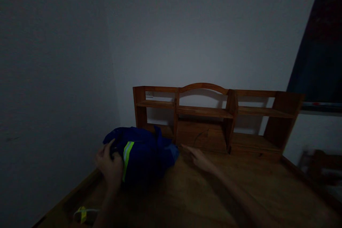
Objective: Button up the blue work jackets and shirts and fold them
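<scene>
A crumpled dark blue work garment (144,149) lies in a heap on the wooden desk top (192,192), left of the middle. A yellow-green and silver reflective band crosses its left part. My left hand (109,164) is at the heap's left edge, with thumb and fingers curled on the cloth. To the right of the heap is my right hand (197,156). Its fingers stretch out towards the garment's right end, a little apart from it, and hold nothing that I can see. The garment's underside and the desk beneath it are hidden.
A low wooden shelf unit (205,111) stands at the back against the pale wall (187,42). A yellow tag on a white loop (83,214) is at lower left. Wooden furniture (323,164) and a dark panel (320,53) are at right. The light is dim.
</scene>
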`<state>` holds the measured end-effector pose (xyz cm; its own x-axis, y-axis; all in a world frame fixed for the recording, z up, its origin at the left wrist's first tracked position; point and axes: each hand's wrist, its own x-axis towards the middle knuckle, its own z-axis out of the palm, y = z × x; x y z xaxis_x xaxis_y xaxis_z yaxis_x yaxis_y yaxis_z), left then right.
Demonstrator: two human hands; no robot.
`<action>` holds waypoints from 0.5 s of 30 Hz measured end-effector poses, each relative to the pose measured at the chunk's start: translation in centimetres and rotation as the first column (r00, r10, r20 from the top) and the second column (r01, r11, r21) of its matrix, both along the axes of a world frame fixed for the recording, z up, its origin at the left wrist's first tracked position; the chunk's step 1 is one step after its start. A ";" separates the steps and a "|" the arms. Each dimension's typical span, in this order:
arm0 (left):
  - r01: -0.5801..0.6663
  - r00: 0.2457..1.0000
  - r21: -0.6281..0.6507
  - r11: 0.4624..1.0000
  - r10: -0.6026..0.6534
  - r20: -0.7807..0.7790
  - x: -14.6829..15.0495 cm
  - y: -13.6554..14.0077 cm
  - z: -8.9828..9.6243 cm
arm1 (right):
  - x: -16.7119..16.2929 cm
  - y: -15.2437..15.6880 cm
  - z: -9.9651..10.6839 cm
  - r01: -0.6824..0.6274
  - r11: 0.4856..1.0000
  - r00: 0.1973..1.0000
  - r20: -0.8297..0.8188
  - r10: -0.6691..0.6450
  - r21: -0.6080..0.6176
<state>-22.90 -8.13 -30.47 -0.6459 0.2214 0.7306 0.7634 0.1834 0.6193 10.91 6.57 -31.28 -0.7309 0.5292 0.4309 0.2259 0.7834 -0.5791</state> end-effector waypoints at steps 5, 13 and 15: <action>0.475 0.878 0.092 0.875 -0.464 -0.122 9.0 2.6 6.9 | 8.6 2.7 1.8 0.331 0.942 0.939 -0.080 -0.334 -0.053; 0.775 0.392 -0.480 0.412 -0.908 -0.146 19.8 11.8 -2.5 | 15.9 0.2 -4.5 0.551 0.825 0.817 -0.120 -0.564 -0.126; 0.756 0.401 -0.516 0.403 -0.908 -0.122 20.5 13.1 -5.9 | 16.9 -0.5 -6.6 0.579 0.802 0.790 -0.144 -0.596 -0.144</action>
